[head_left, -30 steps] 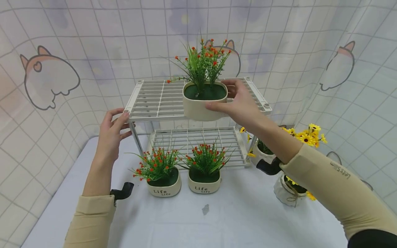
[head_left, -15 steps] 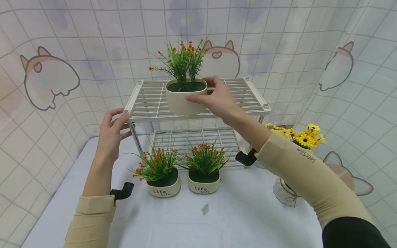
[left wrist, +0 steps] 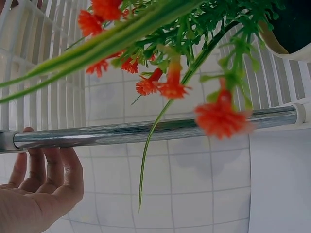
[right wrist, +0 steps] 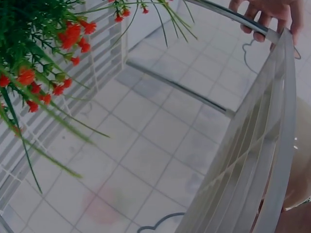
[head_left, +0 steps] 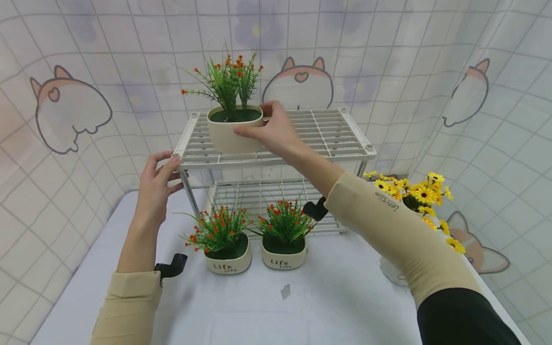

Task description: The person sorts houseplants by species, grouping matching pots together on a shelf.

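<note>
My right hand [head_left: 280, 129] pinches the rim and side of a cream flowerpot [head_left: 235, 136], which carries green grass and small orange-red flowers. The pot stands upright over the left half of the top shelf of a white wire rack [head_left: 319, 129]; whether its base touches the wires, I cannot tell. At the front left corner my left hand [head_left: 157, 184] grips the rack, its fingers [left wrist: 68, 170] at the metal post [left wrist: 121, 136]. Two matching flowerpots [head_left: 228, 262] [head_left: 283, 258], marked "Life", sit on the table before the lower shelf [head_left: 258, 187].
Yellow artificial flowers [head_left: 424, 194] stand at the right, partly hidden behind my right sleeve, with a whitish pot [head_left: 390, 272] below. A white cloth covers the table [head_left: 258, 306]. Grid-patterned curtain [head_left: 151, 86] closes off the back and sides.
My right hand has carried the flowerpot leftward across the top shelf, from right of centre to its left half. The left hand stays at the rack's corner.
</note>
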{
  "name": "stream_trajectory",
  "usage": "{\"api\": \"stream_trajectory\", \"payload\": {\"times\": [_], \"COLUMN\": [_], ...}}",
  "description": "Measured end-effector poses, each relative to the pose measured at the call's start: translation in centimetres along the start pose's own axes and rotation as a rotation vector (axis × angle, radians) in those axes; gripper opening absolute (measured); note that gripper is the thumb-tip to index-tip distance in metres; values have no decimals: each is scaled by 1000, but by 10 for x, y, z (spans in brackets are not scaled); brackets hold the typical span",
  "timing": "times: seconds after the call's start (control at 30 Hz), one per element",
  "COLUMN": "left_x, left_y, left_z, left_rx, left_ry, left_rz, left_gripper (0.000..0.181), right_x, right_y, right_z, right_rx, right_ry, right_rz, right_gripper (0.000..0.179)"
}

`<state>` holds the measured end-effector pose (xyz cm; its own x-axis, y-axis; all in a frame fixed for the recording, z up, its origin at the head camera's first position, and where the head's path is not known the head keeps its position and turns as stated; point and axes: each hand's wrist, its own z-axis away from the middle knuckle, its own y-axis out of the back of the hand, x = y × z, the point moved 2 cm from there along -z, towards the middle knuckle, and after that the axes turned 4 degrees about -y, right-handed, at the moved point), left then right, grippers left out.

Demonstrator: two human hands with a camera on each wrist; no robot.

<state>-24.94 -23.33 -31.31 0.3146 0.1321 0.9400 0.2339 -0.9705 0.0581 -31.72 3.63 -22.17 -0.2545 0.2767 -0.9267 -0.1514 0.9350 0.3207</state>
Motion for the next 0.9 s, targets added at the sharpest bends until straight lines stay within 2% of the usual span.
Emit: {"api": "stream_trajectory", "payload": {"times": [0.2, 0.57, 0.9], "left_x": [-1, 1, -1], "left_y": [0, 0, -1], "left_z": [1, 0, 0], "left_rx": [-12, -5, -4], "left_ry": [15, -7, -6], "left_rz": [31, 12, -7], "left_gripper": [45, 44, 44], "right_x": [-3, -7, -10], "right_y": [-13, -31, -31], "right_z": [-6, -16, -11], "right_rx": [3, 9, -21], "right_ry": [-17, -10, 13], "right_rz": [50, 10, 53], "right_gripper": [85, 86, 88]}}
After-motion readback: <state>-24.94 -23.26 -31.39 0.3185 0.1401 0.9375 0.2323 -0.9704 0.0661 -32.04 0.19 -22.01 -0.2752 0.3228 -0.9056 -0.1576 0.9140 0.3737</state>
